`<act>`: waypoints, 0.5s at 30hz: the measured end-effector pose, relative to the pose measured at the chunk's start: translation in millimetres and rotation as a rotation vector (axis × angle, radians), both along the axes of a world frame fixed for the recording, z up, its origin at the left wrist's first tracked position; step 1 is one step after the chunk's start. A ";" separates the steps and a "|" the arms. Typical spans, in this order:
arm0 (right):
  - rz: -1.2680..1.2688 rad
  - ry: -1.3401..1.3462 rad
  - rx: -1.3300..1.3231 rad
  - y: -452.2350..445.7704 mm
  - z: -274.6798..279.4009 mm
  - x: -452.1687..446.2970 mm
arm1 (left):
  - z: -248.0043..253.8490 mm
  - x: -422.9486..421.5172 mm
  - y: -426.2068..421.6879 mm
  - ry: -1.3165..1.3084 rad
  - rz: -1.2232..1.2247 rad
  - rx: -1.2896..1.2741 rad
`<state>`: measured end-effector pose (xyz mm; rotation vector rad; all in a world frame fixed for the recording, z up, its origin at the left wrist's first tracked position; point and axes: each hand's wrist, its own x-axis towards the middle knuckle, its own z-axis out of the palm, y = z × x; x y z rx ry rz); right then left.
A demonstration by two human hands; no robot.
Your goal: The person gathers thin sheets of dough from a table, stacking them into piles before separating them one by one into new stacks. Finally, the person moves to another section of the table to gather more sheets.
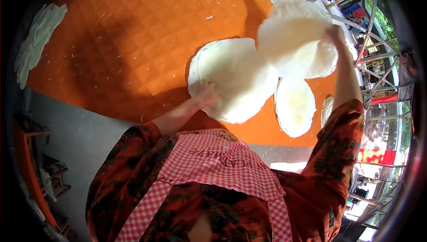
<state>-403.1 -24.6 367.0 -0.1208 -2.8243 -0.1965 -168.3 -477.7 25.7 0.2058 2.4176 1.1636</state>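
A large round white sheet (pixel 235 80) lies on the orange cloth in front of me. My left hand (pixel 207 94) is on its near left edge, its fingers closed; what they pinch is too small to make out. Raised at the right, my right hand (pixel 333 33) grips the edge of a thin white sheet (pixel 289 31), which hangs over the far side of the large one and is slightly blurred. Behind and below it shows another pale sheet (pixel 322 60).
An oval pale stack (pixel 295 106) lies right of the large sheet, with part of another (pixel 327 108) beside my right sleeve. White strips (pixel 39 42) are piled at the far left of the orange cloth (pixel 147 33). Metal poles stand at the right.
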 end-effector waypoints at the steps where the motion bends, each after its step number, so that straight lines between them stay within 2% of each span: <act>1: 0.050 0.028 -0.063 -3.7 20.3 -0.6 | 2.8 0.6 -0.8 0.014 0.014 0.011; 3: 0.130 -0.011 -0.099 -32.5 51.6 9.7 | 5.7 3.5 -1.4 0.039 0.042 0.034; 6: 0.285 0.157 0.130 -111.7 17.6 64.0 | -3.6 14.4 -13.7 0.289 0.360 0.218; 7: 0.181 -0.006 0.123 -155.0 0.2 96.6 | 10.7 19.1 -19.2 0.363 0.497 0.280; 9: 0.149 -0.050 0.124 -221.0 -73.8 149.9 | 10.5 18.5 -26.9 0.214 0.507 0.167; 10: 0.147 -0.164 0.155 -240.9 -119.1 170.9 | 9.5 18.1 -29.4 0.144 0.513 0.113; 11: 0.191 -0.192 0.111 -257.3 -172.8 190.3 | 0.8 19.5 -26.6 0.197 0.526 0.085; 13: 0.356 -0.224 -0.043 -289.0 -268.3 224.4 | 9.6 13.6 -27.7 0.079 0.534 0.114; 14: 0.359 -0.363 -0.107 -296.3 -298.9 235.8 | 11.8 12.5 -29.3 0.017 0.531 0.123; 15: 0.351 -0.400 -0.170 -305.8 -308.8 243.4 | -12.4 9.6 -25.2 0.149 0.573 0.088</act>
